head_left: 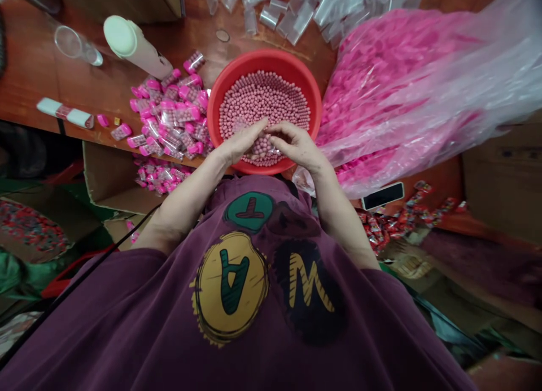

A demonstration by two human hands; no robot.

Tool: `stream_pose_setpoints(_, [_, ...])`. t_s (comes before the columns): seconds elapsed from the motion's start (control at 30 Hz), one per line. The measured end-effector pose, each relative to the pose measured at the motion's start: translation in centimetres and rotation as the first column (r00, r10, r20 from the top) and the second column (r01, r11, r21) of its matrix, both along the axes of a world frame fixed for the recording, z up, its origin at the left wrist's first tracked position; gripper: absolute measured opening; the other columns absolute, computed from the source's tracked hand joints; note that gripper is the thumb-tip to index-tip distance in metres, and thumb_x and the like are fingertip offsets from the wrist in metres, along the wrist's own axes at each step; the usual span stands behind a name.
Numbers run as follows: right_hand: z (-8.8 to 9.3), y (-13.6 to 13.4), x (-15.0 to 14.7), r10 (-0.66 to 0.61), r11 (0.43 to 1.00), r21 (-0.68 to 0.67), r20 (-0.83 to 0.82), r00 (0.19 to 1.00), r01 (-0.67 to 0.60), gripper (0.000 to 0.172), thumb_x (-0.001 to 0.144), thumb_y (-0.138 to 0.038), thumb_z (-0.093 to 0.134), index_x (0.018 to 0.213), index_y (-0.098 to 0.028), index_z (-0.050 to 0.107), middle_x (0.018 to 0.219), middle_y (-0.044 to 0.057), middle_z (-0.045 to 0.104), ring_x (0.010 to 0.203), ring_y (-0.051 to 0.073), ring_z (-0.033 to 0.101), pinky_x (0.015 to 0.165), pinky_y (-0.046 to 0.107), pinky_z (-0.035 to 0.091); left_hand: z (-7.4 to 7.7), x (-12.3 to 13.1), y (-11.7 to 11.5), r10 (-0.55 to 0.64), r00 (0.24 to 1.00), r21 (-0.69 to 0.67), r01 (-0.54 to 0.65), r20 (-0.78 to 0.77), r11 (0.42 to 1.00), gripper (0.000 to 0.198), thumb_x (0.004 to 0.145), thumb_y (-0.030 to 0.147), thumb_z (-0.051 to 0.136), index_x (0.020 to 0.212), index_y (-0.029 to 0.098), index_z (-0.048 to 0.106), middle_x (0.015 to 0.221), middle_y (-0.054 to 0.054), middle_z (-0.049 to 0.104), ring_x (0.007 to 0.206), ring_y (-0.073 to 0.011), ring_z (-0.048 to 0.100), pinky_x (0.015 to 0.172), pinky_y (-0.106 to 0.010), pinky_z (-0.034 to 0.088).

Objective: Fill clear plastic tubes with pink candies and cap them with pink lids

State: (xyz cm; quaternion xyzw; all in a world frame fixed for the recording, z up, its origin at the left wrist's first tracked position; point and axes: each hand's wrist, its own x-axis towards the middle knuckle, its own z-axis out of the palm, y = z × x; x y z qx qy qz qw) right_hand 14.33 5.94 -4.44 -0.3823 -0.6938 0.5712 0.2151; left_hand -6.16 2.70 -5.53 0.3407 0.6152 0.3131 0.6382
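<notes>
Both hands are inside a red plastic basin (214, 97) of small round pink beads (271, 97). My left hand (242, 144) reaches in from the left, fingers long and held together. A clear, shiny edge shows beside it, but what it grips is hidden. My right hand (298, 147) comes from the right with curved fingers, the thumb just below the forefinger. Beads and a clear glint lie under its fingers; I cannot make out the held thing. The fingertips of both hands almost meet. Left of the basin lies a pile of clear bead-filled tubes with pink caps (169, 117).
A large clear bag of pink plastic pieces (393, 80) leans on the right. Empty clear tubes (296, 15) lie at the back. A white-lidded bottle (135, 43), a phone (383, 196) and red-wrapped packets (381, 227) are around. An open cardboard box (105, 179) stands below the table's left edge.
</notes>
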Motion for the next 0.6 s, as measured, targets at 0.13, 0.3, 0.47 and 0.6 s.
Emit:
stream_pose_setpoints(0.13, [-0.6,0.0,0.2,0.054,0.994,-0.090,-0.037,0.998,-0.057,0.031,0.093,-0.039,0.071,0.118,-0.022,0.077,0.120,0.007,0.081,0.108,0.024,0.072,0.103,0.045,0.062,0.0,0.3,-0.3,-0.079,0.993,-0.163,0.092,0.085,0.982,0.079,0.090,0.092,0.061,0.091,0.013,0.069,0.086,-0.013,0.064,0.099,-0.0389,0.079,0.076,-0.049,0.059])
stream_pose_setpoints(0.3, [-2.7,-0.9,-0.3,-0.139,0.989,-0.053,0.034,0.990,0.140,0.022,0.093,-0.035,0.063,0.104,-0.022,0.075,0.098,0.004,0.078,0.089,0.021,0.070,0.090,0.041,0.063,0.0,1.1,-0.3,-0.103,0.989,-0.266,0.128,0.106,0.955,0.087,0.098,0.093,0.042,0.084,0.012,0.068,0.074,-0.012,0.060,0.093,-0.0393,0.080,0.074,-0.050,0.057])
stream_pose_setpoints(0.47, [-5.8,-2.6,-1.3,-0.306,0.933,-0.162,0.118,0.945,0.323,0.026,0.102,-0.040,0.051,0.114,-0.025,0.068,0.092,0.003,0.074,0.076,0.020,0.068,0.073,0.036,0.062,0.1,0.9,-0.9,-0.152,0.979,-0.257,0.182,0.134,0.949,0.077,0.098,0.086,0.052,0.076,0.015,0.069,0.062,-0.008,0.058,0.056,-0.0205,0.063,0.059,-0.037,0.048])
stream_pose_setpoints(0.6, [-5.7,-4.4,-1.1,-0.323,0.945,-0.001,0.161,0.932,0.328,0.031,0.098,-0.038,0.057,0.121,-0.021,0.069,0.116,0.011,0.077,0.100,0.023,0.072,0.095,0.042,0.064,0.3,0.3,-1.6,-0.091,0.985,-0.217,0.122,0.149,0.969,0.027,0.085,0.041,0.080,0.075,0.018,0.072,0.067,-0.005,0.063,0.053,-0.0131,0.053,0.051,-0.027,0.036])
